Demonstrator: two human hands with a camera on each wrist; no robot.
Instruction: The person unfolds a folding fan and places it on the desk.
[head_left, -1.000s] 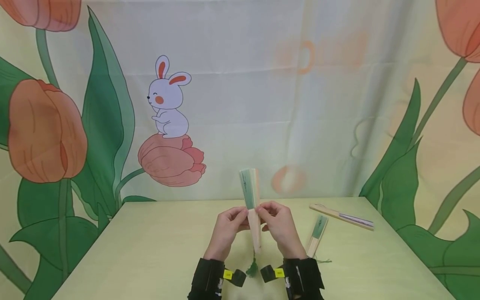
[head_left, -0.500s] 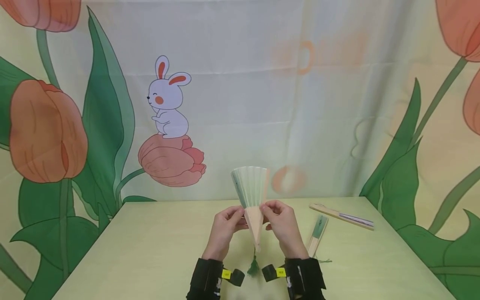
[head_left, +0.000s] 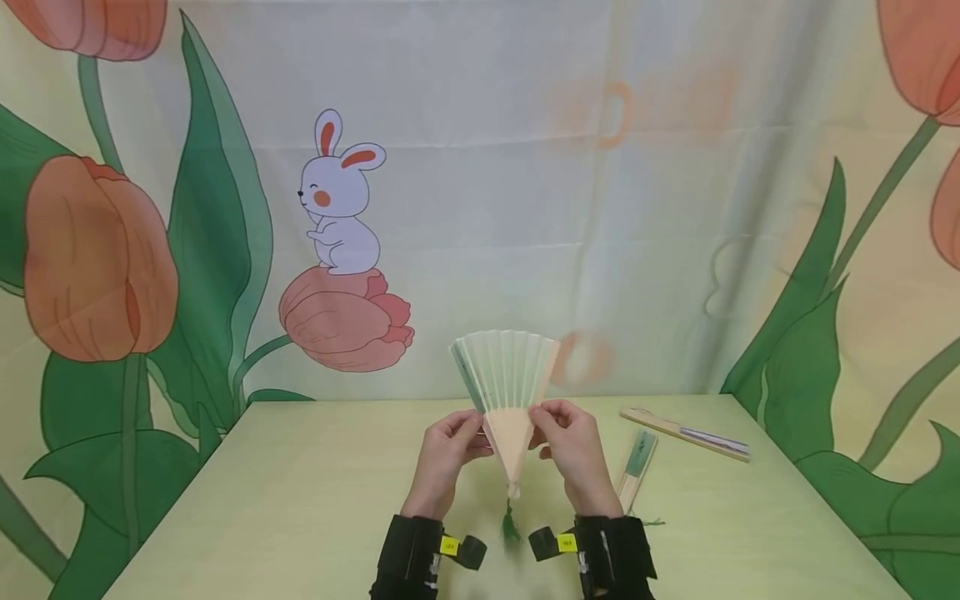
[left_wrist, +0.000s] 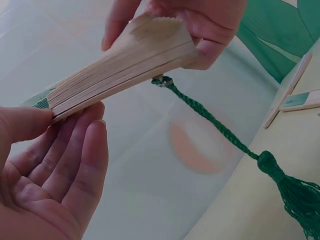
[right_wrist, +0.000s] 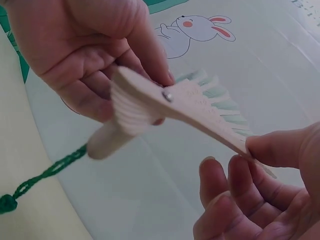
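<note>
The left hand [head_left: 447,454] is pinching the left outer rib of a folding fan [head_left: 506,385], thumb on top and the other fingers [left_wrist: 75,150] lying almost straight under the stack of wooden ribs. The right hand [head_left: 573,450] is pinching the right outer rib in the same way, its fingers [right_wrist: 225,185] loosely curled below the wood. Both hands are sitting at the middle of the head view, level with each other and equally near the fan, which is standing between them above the counter [head_left: 300,500].

The fan's long axis is running up and down the frame: the rivet end is pointing down toward the wrists, and the pale green pleated leaf is spreading upward in a partly opened wedge. The two guard ribs are slanting away from each other, one toward each hand, so the spread is lying sideways, left and right of the rivet. A green tassel [head_left: 511,527] is hanging on a twisted cord from the rivet, between the black wrist straps [head_left: 408,557].

At the right of the frame two closed fans are lying on the counter, well apart from the hands: a nearer one [head_left: 637,468] with green cloth showing and a farther one [head_left: 684,433] lying across the upper right of the counter.

Behind it all a printed backdrop is showing a rabbit [head_left: 339,204] on a tulip. The yellow tags [head_left: 450,546] on the straps are carrying marks too small to read; no other writing is showing.
</note>
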